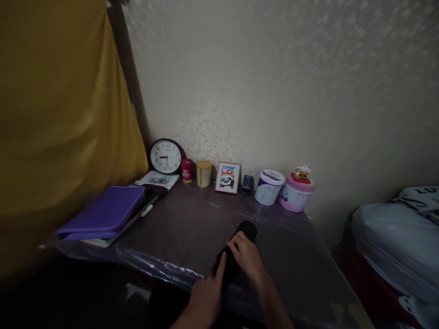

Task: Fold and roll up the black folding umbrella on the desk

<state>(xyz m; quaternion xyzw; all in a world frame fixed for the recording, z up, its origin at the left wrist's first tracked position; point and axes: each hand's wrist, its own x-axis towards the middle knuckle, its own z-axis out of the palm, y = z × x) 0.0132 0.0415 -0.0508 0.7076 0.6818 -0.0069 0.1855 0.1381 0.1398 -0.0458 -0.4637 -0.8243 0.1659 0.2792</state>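
Note:
A long black bundle (247, 228), soft-looking and like folded cloth, lies slantwise near the table's front edge; its exact kind is too dark to make out. My right hand (246, 256) lies over its middle, with the fingers curled onto it and the thumb pointing left. Lower down, my left hand (208, 292) holds the near end, its index finger stretched along the black surface. The other left fingers are mostly hidden. Both hands are close together but apart.
Along the wall stand a clock (166, 156), a red tin (187, 171), a yellow tin (204, 174), a panda picture frame (227, 177), a small dark device (247, 183), a purple-white tub (269, 187) and a pink tub (297, 194) topped by a cat figurine. Purple folders (103, 210) lie left.

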